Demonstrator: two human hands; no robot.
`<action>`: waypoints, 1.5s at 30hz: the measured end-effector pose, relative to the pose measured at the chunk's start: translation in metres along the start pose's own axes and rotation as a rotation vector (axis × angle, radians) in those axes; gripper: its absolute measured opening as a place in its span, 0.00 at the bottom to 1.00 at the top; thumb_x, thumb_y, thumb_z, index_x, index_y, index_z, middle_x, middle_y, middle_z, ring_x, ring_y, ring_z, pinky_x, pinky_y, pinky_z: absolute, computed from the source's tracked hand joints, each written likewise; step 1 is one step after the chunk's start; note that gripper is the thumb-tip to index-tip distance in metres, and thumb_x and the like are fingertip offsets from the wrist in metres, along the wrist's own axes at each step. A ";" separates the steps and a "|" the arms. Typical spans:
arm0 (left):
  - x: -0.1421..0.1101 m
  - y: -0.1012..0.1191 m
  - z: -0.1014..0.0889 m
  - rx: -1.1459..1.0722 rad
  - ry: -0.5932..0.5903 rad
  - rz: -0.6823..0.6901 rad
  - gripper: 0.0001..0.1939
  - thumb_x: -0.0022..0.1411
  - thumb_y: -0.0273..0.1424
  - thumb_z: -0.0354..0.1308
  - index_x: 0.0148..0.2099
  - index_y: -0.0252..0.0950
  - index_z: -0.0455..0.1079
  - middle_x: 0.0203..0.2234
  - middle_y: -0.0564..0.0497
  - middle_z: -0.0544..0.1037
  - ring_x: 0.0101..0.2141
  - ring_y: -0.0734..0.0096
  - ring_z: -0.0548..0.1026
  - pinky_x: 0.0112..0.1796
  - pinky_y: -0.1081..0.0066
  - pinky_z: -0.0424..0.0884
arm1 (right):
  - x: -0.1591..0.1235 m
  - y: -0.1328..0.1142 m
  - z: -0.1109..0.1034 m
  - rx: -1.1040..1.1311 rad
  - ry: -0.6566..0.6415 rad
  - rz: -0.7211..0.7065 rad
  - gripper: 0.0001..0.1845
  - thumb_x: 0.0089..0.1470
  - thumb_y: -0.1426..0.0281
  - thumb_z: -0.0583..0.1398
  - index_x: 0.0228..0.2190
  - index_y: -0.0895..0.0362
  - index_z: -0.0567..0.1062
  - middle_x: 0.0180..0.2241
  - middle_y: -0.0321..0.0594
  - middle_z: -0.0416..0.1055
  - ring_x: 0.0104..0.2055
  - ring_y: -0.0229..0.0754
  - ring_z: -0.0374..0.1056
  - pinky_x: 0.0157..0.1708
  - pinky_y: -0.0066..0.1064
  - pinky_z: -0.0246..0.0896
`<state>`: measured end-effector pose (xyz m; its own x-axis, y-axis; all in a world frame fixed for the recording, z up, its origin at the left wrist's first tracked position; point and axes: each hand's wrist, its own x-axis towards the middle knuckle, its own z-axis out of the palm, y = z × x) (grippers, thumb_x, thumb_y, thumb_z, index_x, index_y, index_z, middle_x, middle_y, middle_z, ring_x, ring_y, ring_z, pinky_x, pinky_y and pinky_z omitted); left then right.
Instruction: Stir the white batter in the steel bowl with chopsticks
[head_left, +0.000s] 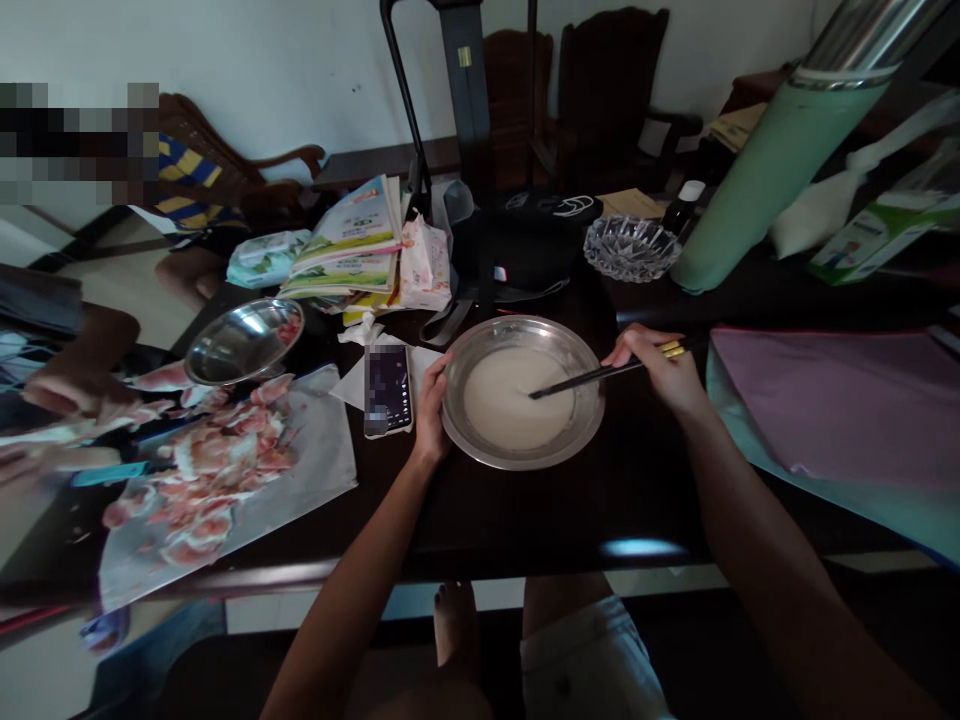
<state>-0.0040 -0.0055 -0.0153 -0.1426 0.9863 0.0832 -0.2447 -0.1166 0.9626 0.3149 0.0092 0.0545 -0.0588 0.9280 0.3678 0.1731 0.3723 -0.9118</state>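
Note:
A wide metal bowl (525, 458) stands on the dark table in front of me, holding a pale, milky batter-like liquid (510, 400). At its left rim, my left hand (431, 410) grips the edge, fingers on the outside and thumb near the top. My right hand (652, 365) is closed around dark chopsticks (592, 377) with gold-coloured ends. Their tips dip into the liquid near the middle of the bowl. Just left of my left hand lies a phone (390, 390) with its screen lit, resting partly on white paper.
At left, another person's hands (82, 400) work with a blue-handled knife (112, 474) beside cut raw meat (217, 450) on a pale sheet (322, 470). A smaller metal bowl (232, 345), books (349, 240), a glass dish (634, 250) and a tall green flask (780, 180) stand farther back.

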 end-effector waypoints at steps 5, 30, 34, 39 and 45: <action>0.000 0.000 0.000 0.001 -0.004 0.006 0.26 0.61 0.51 0.63 0.55 0.44 0.73 0.59 0.48 0.75 0.58 0.55 0.72 0.59 0.58 0.68 | -0.001 -0.004 0.005 -0.023 -0.202 -0.021 0.24 0.58 0.47 0.63 0.22 0.50 0.82 0.27 0.40 0.80 0.34 0.46 0.75 0.37 0.40 0.69; -0.001 0.001 0.001 0.001 0.000 0.015 0.26 0.61 0.51 0.63 0.56 0.43 0.73 0.57 0.47 0.76 0.57 0.54 0.74 0.58 0.57 0.69 | 0.000 -0.001 0.003 -0.056 -0.164 -0.054 0.20 0.58 0.50 0.64 0.25 0.50 0.83 0.30 0.40 0.81 0.36 0.47 0.76 0.40 0.41 0.68; -0.001 0.000 0.002 -0.001 0.008 0.016 0.26 0.61 0.51 0.63 0.55 0.42 0.74 0.58 0.47 0.76 0.58 0.55 0.73 0.59 0.58 0.68 | 0.000 0.001 -0.001 -0.002 -0.020 -0.031 0.24 0.60 0.49 0.63 0.21 0.51 0.80 0.25 0.39 0.79 0.32 0.45 0.75 0.41 0.40 0.68; 0.000 0.000 0.001 -0.008 -0.002 0.004 0.27 0.60 0.52 0.63 0.56 0.43 0.73 0.58 0.48 0.76 0.57 0.56 0.73 0.58 0.59 0.69 | -0.001 0.000 0.003 -0.004 -0.178 -0.038 0.22 0.60 0.50 0.63 0.23 0.51 0.82 0.27 0.39 0.79 0.34 0.45 0.75 0.38 0.39 0.68; 0.000 -0.001 0.001 -0.001 -0.003 0.022 0.25 0.62 0.51 0.62 0.56 0.43 0.72 0.56 0.48 0.76 0.56 0.56 0.74 0.57 0.59 0.69 | 0.001 0.002 -0.002 -0.039 -0.018 -0.049 0.23 0.59 0.49 0.63 0.22 0.50 0.81 0.26 0.38 0.79 0.33 0.45 0.75 0.41 0.41 0.67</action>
<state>-0.0027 -0.0057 -0.0156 -0.1452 0.9838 0.1051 -0.2424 -0.1384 0.9603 0.3170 0.0111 0.0533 -0.0858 0.9089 0.4082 0.2077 0.4170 -0.8849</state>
